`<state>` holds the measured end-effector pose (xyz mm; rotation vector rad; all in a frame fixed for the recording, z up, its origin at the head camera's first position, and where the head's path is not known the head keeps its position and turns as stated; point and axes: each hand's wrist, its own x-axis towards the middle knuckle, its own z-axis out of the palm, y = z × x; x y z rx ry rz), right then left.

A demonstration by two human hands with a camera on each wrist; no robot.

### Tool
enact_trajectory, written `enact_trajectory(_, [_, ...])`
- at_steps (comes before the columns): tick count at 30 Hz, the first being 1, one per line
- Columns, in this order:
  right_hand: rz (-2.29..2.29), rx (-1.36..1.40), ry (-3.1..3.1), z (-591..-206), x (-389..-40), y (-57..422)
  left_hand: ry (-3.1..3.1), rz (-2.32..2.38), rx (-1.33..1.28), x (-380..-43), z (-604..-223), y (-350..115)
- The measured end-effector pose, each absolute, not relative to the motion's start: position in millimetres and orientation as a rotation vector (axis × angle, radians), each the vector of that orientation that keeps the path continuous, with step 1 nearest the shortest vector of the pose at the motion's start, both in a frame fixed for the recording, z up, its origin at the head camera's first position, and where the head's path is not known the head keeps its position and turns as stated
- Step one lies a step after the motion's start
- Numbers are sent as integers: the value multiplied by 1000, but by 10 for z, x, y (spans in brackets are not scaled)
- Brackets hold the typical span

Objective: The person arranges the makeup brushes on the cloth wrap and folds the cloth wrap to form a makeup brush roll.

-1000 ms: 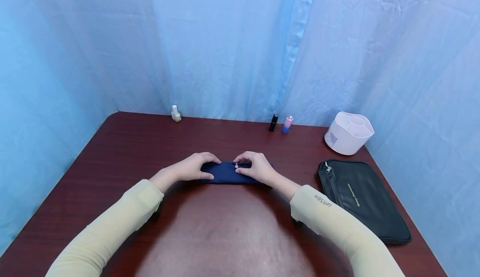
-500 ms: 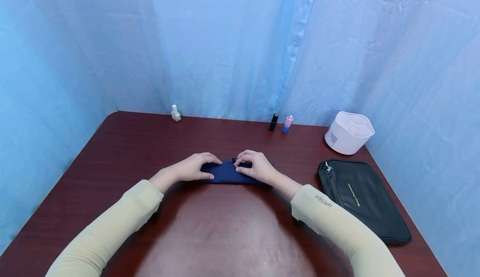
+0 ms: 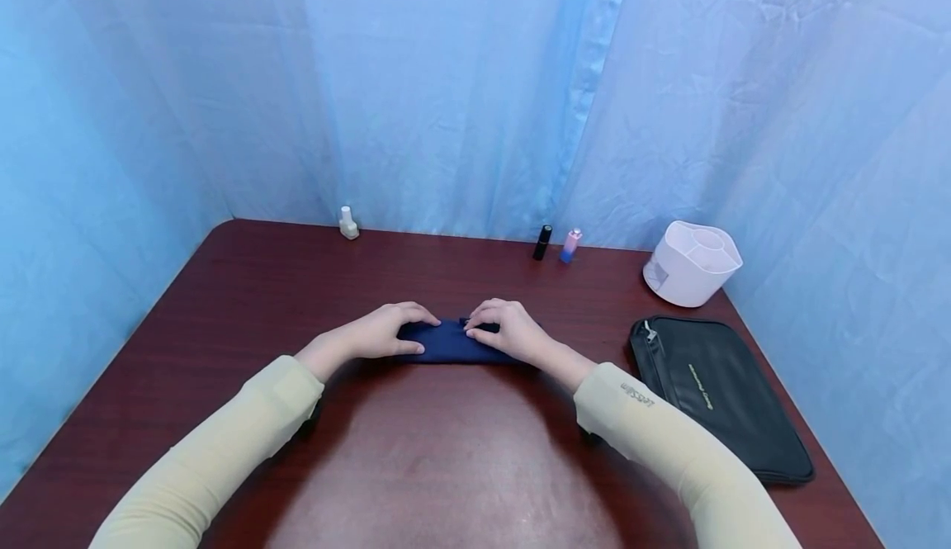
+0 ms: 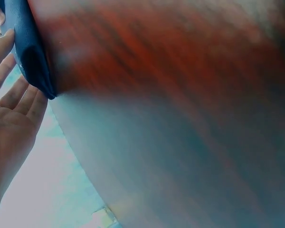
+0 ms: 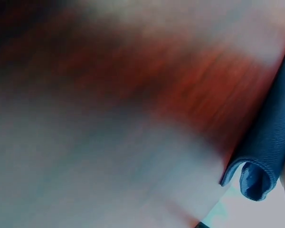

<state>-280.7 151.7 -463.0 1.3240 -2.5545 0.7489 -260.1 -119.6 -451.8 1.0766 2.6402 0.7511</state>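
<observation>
A navy-blue rolled fabric case (image 3: 449, 344) lies lengthwise on the dark wooden table (image 3: 446, 450). My left hand (image 3: 382, 332) grips its left part, thumb on the near side and fingers on the far side. The left wrist view shows the thumb and fingers around the navy case (image 4: 28, 50). My right hand (image 3: 514, 334) pinches at a small dark strap (image 3: 464, 320) near the middle of the case, the thumb close to the fingertips. Its fastener is covered by those fingers. In the right wrist view, the curled layers at the roll's end (image 5: 259, 175) show.
At the back stand a nail polish bottle (image 3: 348, 224), a black tube (image 3: 542, 243) and a pink-and-blue bottle (image 3: 570, 246). To the right are a white divided organizer (image 3: 683, 276) and a black zipped case (image 3: 724, 400). Blue curtains (image 3: 461, 95) surround the table.
My right fingertips have shifted slightly on the strap, and the pale round fasteners seen earlier are now hidden under them. The left hand and the case stay in place.
</observation>
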Motion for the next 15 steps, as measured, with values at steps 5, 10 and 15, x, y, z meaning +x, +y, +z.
enact_trajectory(5, [735, 1382, -2503, -4641, -2852, 1525, 2635, 747, 1076, -2598, -4512, -1197])
enact_trajectory(10, [782, 1349, -2558, -4652, -2888, 1513, 2637, 744, 1075, -2604, -4517, -1201])
enact_trajectory(15, [835, 1306, -2600, -4658, -2895, 1530, 2638, 739, 1065, -2607, -4526, -1200])
